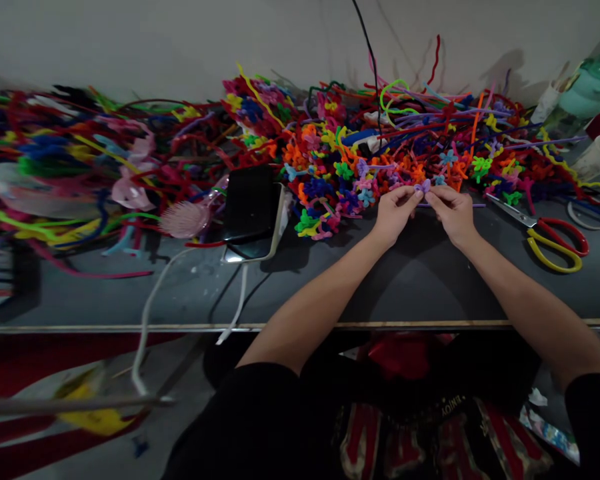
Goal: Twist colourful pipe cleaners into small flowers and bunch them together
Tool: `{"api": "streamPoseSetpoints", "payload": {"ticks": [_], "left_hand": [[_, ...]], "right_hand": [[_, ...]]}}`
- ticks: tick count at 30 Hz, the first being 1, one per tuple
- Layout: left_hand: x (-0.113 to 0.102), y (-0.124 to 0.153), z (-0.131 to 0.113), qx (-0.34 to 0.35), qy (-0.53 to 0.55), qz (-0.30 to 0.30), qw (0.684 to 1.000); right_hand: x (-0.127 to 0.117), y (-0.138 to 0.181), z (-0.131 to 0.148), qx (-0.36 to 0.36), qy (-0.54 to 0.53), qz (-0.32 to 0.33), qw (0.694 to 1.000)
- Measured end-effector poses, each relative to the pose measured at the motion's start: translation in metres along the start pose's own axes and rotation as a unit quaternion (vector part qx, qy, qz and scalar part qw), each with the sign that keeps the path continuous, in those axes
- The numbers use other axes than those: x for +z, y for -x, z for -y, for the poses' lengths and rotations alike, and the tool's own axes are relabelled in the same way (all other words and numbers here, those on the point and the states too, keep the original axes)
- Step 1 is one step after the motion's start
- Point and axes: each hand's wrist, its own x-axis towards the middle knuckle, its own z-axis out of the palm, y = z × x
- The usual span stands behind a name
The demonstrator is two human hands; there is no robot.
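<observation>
My left hand and my right hand meet over the dark table, fingers pinched together on a small purple pipe-cleaner flower. A thin purple stem runs from it past my right hand. Just beyond my fingers lies a big heap of coloured pipe-cleaner flowers and stems.
Red-and-yellow scissors lie right of my right hand. A black phone on a white one with white cables, and a pink hairbrush, sit to the left. More pipe cleaners cover the far left. Cups and a green bottle stand at the back right.
</observation>
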Motion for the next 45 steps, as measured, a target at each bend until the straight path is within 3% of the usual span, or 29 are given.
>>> {"api": "streamPoseSetpoints", "payload": {"ticks": [6, 12, 17, 22, 25, 29, 35, 38, 43, 45], "left_hand": [[-0.004, -0.003, 0.004, -0.029, -0.052, 0.001, 0.998], [-0.01, -0.004, 0.0, 0.088, -0.163, -0.006, 0.983], [-0.01, -0.001, -0.001, 0.134, -0.242, 0.022, 0.961], [-0.01, -0.001, -0.001, 0.196, -0.306, 0.06, 0.93], [-0.01, -0.003, 0.0, 0.182, -0.3, 0.046, 0.935], [-0.009, -0.006, 0.005, 0.097, -0.236, 0.008, 0.967], [-0.001, -0.006, 0.015, 0.026, -0.107, 0.001, 0.994], [-0.001, -0.006, 0.014, 0.022, -0.09, 0.003, 0.996], [-0.004, -0.004, 0.005, 0.097, -0.163, -0.029, 0.982], [-0.005, -0.003, 0.0, 0.093, -0.165, -0.032, 0.981]], "right_hand": [[-0.004, -0.002, -0.001, -0.028, 0.079, -0.016, 0.996], [-0.009, -0.006, -0.002, -0.001, 0.069, 0.031, 0.997], [-0.012, -0.004, 0.005, 0.004, 0.096, 0.06, 0.994], [-0.012, -0.008, -0.001, 0.037, 0.023, 0.063, 0.997], [-0.012, -0.01, -0.006, 0.062, -0.01, 0.066, 0.996], [-0.013, -0.012, -0.012, 0.079, -0.02, 0.085, 0.993], [-0.017, -0.013, -0.011, 0.064, 0.014, 0.043, 0.997], [-0.016, -0.011, -0.007, 0.077, 0.029, 0.038, 0.996], [-0.016, -0.011, -0.007, 0.089, 0.02, 0.035, 0.995], [-0.017, -0.011, -0.009, 0.081, 0.035, 0.037, 0.995]]}}
